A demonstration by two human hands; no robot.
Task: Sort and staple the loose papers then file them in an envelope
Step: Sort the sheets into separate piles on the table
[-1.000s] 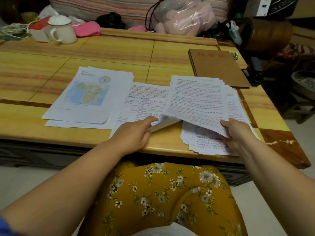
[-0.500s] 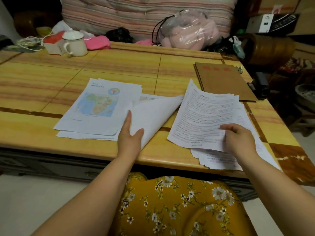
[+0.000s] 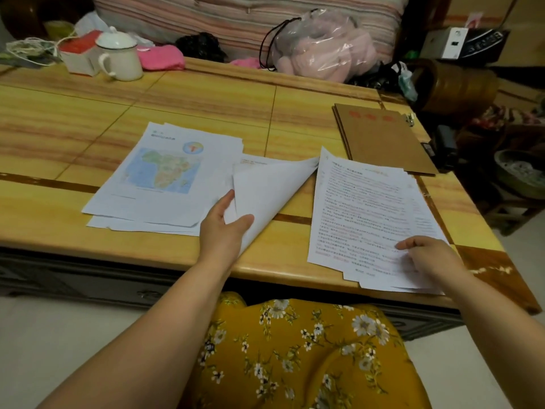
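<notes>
Wooden table point(image 3: 206, 107) with three paper groups and a brown envelope point(image 3: 383, 140) at its far right. Left hand point(image 3: 224, 228), thumb and fingers pinching a blank-faced sheet point(image 3: 271, 196), turns it beside the map stack point(image 3: 165, 175); right hand point(image 3: 427, 255) rests flat, fingers extended, on the text stack point(image 3: 362, 214). Lay the sheet squarely, edges aligned, before stapling
</notes>
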